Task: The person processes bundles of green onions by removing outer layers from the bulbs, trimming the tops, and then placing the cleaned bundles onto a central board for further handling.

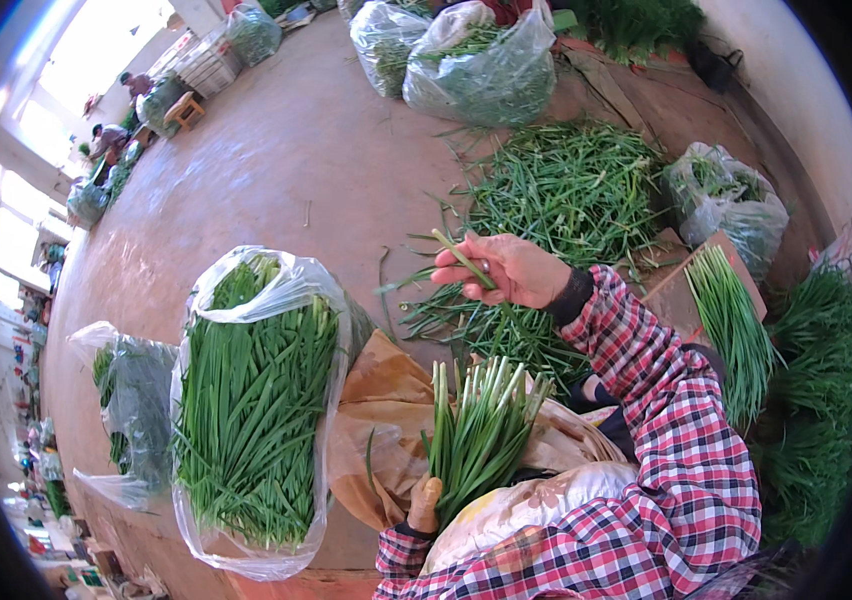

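Observation:
My left hand [424, 505] is closed at the side of a bunch of green leafy stalks [481, 430] with white cut ends, much like garlic chives. The bunch rests on my lap, white ends pointing away from me; most of the fingers are hidden beneath it. Out in front, my right hand [516, 272] pinches a short pale-green stalk piece [458, 255] between thumb and fingers, above a loose heap of green trimmings [566, 190]. Left of my lap stands a clear plastic bag [321, 470] packed with green leaves [256, 420].
Bundled greens [731, 330] lean on a board at my right, beside more long greens [816, 390] along the wall. Filled plastic bags [486, 75] stand beyond the heap; another bag [726, 200] sits to its right. Far left, people [111, 140] sit near a wooden stool [184, 110].

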`<state>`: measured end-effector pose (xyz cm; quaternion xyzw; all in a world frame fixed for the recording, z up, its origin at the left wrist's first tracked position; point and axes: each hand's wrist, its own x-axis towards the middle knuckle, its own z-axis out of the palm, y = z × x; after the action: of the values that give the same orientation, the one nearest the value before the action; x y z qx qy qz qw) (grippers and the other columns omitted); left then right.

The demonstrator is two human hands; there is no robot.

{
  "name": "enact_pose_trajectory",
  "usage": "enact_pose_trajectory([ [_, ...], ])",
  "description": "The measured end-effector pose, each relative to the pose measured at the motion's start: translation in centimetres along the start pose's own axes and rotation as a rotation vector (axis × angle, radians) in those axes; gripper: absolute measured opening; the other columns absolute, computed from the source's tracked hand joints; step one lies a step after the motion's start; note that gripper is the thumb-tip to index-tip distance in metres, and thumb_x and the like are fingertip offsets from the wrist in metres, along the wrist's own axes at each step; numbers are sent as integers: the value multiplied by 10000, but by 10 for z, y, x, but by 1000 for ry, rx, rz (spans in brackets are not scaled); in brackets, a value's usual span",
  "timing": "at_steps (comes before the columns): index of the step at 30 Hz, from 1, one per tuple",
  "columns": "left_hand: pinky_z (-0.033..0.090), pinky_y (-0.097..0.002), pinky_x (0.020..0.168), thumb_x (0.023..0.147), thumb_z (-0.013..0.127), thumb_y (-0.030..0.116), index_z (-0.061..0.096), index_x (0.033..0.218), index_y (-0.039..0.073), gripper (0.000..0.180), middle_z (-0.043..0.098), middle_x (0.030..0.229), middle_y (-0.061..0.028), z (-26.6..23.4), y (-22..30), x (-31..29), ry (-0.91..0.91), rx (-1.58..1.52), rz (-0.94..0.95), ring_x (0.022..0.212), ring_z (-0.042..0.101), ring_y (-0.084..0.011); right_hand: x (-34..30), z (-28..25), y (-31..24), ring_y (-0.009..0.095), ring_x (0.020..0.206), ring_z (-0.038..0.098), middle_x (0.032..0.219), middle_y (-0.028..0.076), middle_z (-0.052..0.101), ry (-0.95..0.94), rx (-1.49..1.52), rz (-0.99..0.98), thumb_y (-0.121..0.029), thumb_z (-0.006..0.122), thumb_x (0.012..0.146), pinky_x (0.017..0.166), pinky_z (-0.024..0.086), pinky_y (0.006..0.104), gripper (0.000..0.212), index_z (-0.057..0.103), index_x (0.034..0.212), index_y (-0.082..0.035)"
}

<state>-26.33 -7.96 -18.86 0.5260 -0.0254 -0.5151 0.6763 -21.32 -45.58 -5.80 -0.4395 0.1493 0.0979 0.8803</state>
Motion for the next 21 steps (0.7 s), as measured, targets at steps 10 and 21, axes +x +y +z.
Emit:
enact_pose_trajectory([
  [10, 429, -318, 905, 871, 355, 638, 464, 1281, 11, 757, 575, 1185, -85, 2, -4, 12, 57, -138, -36, 1023, 553, -204, -19, 118, -21, 44, 694, 486, 975, 33, 615, -94, 64, -869, -356, 506, 925, 530, 389, 196, 381, 510, 1130, -34],
  [21, 390, -293, 957, 903, 554, 345, 388, 1317, 17, 554, 507, 1225, -51, 11, 15, 9, -95, -263, 82, 1114, 483, -167, -21, 69, 164, 57, 742, 507, 997, 25, 612, 165, 234, -152, -361, 460, 952, 633, 443, 208, 357, 526, 1098, -42],
])
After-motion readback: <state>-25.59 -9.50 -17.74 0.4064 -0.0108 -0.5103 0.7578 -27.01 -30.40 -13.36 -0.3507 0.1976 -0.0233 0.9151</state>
